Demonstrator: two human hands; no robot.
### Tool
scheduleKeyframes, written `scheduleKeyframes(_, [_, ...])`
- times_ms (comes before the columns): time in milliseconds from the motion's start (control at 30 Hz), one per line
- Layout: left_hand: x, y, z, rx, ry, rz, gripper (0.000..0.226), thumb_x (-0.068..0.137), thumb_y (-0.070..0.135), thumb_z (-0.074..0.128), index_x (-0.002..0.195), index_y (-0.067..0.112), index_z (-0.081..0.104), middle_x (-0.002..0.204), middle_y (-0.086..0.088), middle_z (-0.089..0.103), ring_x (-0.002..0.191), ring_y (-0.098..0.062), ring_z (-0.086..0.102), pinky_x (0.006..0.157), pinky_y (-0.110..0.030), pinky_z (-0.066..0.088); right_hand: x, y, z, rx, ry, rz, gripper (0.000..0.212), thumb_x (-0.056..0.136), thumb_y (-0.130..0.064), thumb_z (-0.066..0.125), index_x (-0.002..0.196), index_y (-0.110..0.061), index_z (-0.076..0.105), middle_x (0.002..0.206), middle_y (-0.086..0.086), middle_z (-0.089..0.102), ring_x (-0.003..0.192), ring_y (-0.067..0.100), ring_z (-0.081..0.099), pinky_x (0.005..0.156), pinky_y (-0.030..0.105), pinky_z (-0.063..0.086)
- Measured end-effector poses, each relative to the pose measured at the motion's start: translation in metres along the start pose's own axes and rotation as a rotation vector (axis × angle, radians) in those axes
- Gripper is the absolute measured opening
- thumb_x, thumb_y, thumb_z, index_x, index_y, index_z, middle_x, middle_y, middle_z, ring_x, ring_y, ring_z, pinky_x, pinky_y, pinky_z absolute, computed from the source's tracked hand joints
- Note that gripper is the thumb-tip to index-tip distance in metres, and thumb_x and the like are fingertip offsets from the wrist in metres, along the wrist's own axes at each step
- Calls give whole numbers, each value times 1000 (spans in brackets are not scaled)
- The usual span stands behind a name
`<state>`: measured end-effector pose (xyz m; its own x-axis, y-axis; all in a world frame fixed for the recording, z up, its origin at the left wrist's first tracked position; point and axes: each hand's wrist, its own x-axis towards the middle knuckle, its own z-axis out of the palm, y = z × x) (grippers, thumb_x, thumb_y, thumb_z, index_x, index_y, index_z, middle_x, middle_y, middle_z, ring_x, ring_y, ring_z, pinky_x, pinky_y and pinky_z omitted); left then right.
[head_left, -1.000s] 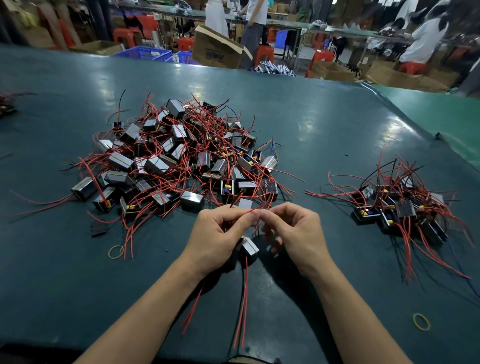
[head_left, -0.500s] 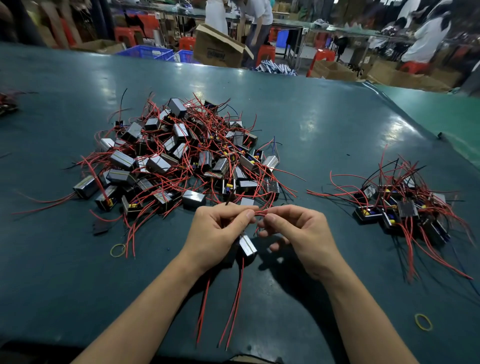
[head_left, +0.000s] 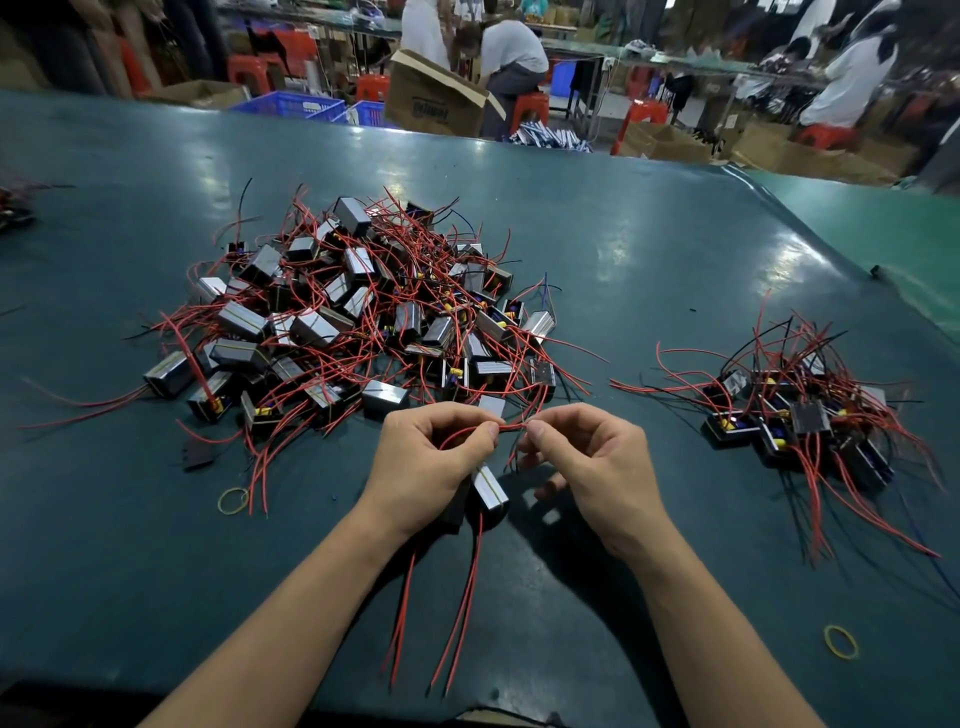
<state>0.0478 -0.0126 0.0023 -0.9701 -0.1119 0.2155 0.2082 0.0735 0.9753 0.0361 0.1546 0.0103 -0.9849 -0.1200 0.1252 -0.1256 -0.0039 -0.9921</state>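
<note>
1. Your left hand (head_left: 431, 467) was curled round a small metal block (head_left: 491, 488), low over the counter (head_left: 156, 571) near its front edge, and its thumb and forefinger pinched a red wire (head_left: 506, 427); your right hand (head_left: 592, 467) pinched the same wire just beside them
2. Had you pulled the two pinches apart too hard, you would likely have strained the wire where it enters the block, or torn its coating
3. The loose wires (head_left: 467, 597) hanging from the block trailed toward you; a forearm laid on them could have tugged the block out of your grip
4. The big pile (head_left: 363, 322) lay just beyond your knuckles, so a stray wire from it might have snagged your fingers and dragged other blocks along
5. The smaller pile (head_left: 800, 421) sat well apart on your right; a careless toss there could have tangled it
6. A rubber band (head_left: 840, 642) lay near your right forearm, where a sweep of the arm might have knocked it off the counter
</note>
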Motion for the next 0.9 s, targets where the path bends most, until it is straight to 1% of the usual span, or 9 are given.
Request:
scheduleKeyframes(133, [1, -2, 0, 0, 21, -5, 13, 82, 3, 73, 79, 15, 77, 75, -6, 74, 69, -12, 68, 67, -18, 54, 1, 4, -1, -151, 28, -122, 7, 86, -6, 71, 83, -12, 71, 74, 4, 73, 66, 16, 70, 54, 22, 53])
scheduleKeyframes(233, [2, -2, -1, -19, 23, -26, 14, 82, 2, 74, 77, 15, 77, 75, -12, 73, 67, -15, 65, 66, -21, 53, 2, 5, -3, -384, 35, -379, 9, 84, -7, 74, 84, -16, 73, 77, -5, 71, 71, 11, 67, 57, 25, 53])
scheduleKeyframes(333, [3, -1, -3, -11, -9, -36, 13, 82, 2, 73, 77, 13, 77, 74, -12, 72, 68, -14, 63, 66, -18, 51, 5, 7, -5, -413, -23, -538, 5, 85, -6, 71, 88, -5, 75, 92, 1, 68, 84, 14, 65, 62, 21, 51])
scheduleKeyframes(467, [4, -1, -6, -9, -78, -17, 12, 82, -1, 72, 79, 9, 77, 75, -16, 68, 69, -12, 60, 67, -18, 48, 6, 4, -7, -249, -88, -400, 6, 85, 0, 69, 88, -2, 74, 102, 6, 71, 94, 18, 68, 64, 22, 53])
scheduleKeyframes(533, [4, -1, -7, -10, -91, -9, 12, 82, -2, 72, 80, 9, 77, 76, -18, 68, 70, -14, 60, 68, -21, 48, 5, 1, -8, -153, -151, -235, 9, 88, 2, 66, 87, -6, 72, 85, 7, 73, 74, 19, 68, 57, 25, 53])
scheduleKeyframes(633, [3, -3, -7, -1, -109, 11, 10, 82, -2, 72, 82, 6, 78, 73, -11, 67, 70, -12, 59, 68, -20, 46, 7, 0, -8, 0, -183, -20, 14, 90, 2, 62, 84, -8, 68, 68, 3, 68, 54, 15, 54, 45, 23, 45])
scheduleKeyframes(733, [2, -3, -6, 20, -103, 39, 13, 83, -1, 72, 80, 10, 78, 69, -1, 67, 67, -8, 58, 65, -17, 45, 9, -4, -7, 139, -184, 136, 15, 90, 1, 61, 81, -9, 68, 75, 8, 69, 55, 11, 54, 43, 20, 43])
scheduleKeyframes(833, [2, -3, -5, 15, -97, 41, 12, 85, 0, 70, 81, 9, 77, 75, -7, 70, 69, -12, 62, 68, -19, 49, 9, -7, -8, 210, -220, 218, 2, 82, -11, 67, 81, -9, 67, 82, 14, 68, 58, 12, 60, 41, 21, 45])
scheduleKeyframes(900, [1, -2, -5, 1, -95, 32, 12, 86, 1, 69, 81, 10, 75, 76, -12, 70, 68, -14, 62, 66, -19, 51, 9, -7, -9, 237, -229, 235, 8, 77, -15, 70, 81, -8, 68, 82, 15, 68, 62, 13, 64, 46, 23, 50])
